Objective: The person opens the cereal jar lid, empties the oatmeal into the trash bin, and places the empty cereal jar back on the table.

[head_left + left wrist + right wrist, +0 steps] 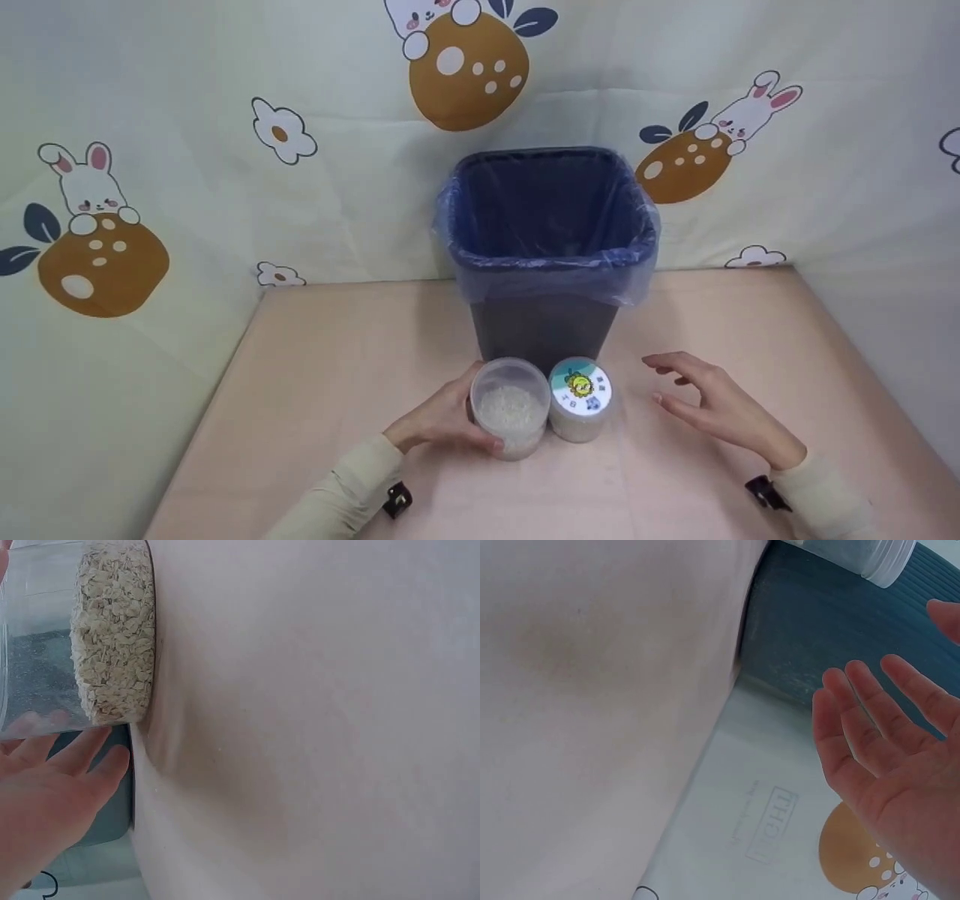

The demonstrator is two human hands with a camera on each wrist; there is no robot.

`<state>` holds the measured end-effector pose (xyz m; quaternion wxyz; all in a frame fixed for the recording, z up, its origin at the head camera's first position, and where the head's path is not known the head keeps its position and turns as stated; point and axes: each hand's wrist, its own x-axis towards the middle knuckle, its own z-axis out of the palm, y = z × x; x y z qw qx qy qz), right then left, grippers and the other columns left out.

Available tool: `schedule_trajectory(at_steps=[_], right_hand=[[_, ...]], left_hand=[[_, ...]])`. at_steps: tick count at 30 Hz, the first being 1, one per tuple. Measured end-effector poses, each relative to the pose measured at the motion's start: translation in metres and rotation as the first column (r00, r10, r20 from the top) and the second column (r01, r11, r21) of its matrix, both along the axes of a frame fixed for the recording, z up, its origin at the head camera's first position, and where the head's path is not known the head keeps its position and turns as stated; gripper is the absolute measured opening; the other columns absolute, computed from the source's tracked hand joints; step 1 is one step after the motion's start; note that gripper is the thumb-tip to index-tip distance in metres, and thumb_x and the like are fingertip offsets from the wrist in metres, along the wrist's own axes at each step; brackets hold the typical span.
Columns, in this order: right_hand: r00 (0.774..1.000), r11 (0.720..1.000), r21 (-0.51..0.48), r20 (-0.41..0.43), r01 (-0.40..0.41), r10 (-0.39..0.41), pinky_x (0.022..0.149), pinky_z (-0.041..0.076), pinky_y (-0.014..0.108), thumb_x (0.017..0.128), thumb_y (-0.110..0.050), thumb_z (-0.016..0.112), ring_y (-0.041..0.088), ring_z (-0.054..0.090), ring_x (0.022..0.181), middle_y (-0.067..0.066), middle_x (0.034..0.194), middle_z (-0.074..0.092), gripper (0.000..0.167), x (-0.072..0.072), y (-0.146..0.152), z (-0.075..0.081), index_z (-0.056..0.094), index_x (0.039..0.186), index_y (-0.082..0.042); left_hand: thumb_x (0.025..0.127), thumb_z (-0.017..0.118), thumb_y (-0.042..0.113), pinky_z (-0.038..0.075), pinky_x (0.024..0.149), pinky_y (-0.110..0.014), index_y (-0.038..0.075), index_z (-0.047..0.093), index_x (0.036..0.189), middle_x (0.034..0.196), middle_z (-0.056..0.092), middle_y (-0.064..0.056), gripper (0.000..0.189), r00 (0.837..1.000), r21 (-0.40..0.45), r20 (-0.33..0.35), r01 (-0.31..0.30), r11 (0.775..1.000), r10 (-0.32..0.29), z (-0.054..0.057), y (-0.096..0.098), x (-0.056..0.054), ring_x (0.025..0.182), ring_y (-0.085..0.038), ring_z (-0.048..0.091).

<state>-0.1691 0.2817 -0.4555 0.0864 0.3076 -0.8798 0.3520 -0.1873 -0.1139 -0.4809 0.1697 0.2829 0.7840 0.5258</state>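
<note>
My left hand point(450, 412) grips a clear plastic jar point(512, 442), thumb across its near side and fingers round the far side. The jar stands upright with its top uncovered. In the left wrist view, pale oat flakes point(116, 630) fill its lower part, with the left fingers point(79, 754) against the wall. Just to its right is a second jar point(577, 429), whose round lid point(581, 386) carries a sunflower picture. My right hand point(716, 405) hovers to the right of that lidded jar, apart from it, holding nothing, fingers loosely extended in the right wrist view.
Directly behind the jars stands a dark trash bin point(540, 326), lined with a translucent blue bag point(555, 281) folded over its rim. A pale pink cloth surface point(345, 337) lies under everything. Printed fabric walls point(360, 187) with rabbits and oranges enclose the back and sides.
</note>
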Motion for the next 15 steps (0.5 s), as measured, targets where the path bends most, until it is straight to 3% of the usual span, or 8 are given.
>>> schedule_trajectory(at_steps=[8, 15], right_hand=[[0.999, 0.999, -0.008, -0.025, -0.033, 0.033, 0.077, 0.052, 0.036, 0.086, -0.006, 0.071, 0.016, 0.059, 0.104, -0.003, 0.12, 0.061, 0.039, 0.0, -0.004, -0.001, 0.06, 0.123, -0.009], [0.999, 0.999, -0.001, -0.022, -0.036, 0.036, 0.078, 0.051, 0.036, 0.086, -0.007, 0.071, 0.017, 0.058, 0.108, -0.006, 0.121, 0.06, 0.04, 0.003, -0.01, 0.005, 0.06, 0.124, -0.013]], left_hand=[[0.062, 0.092, 0.021, 0.031, 0.105, -0.046, 0.016, 0.039, 0.141, 0.134, 0.051, -0.008, 0.095, 0.998, 0.03, -0.035, 0.047, 0.998, -0.046, 0.006, -0.001, 0.006, 0.123, -0.025, 0.048], [0.061, 0.092, 0.022, 0.034, 0.105, -0.043, 0.016, 0.039, 0.141, 0.134, 0.051, -0.008, 0.096, 0.997, 0.058, -0.073, 0.043, 0.997, -0.039, 0.022, 0.001, 0.013, 0.123, -0.024, 0.048]])
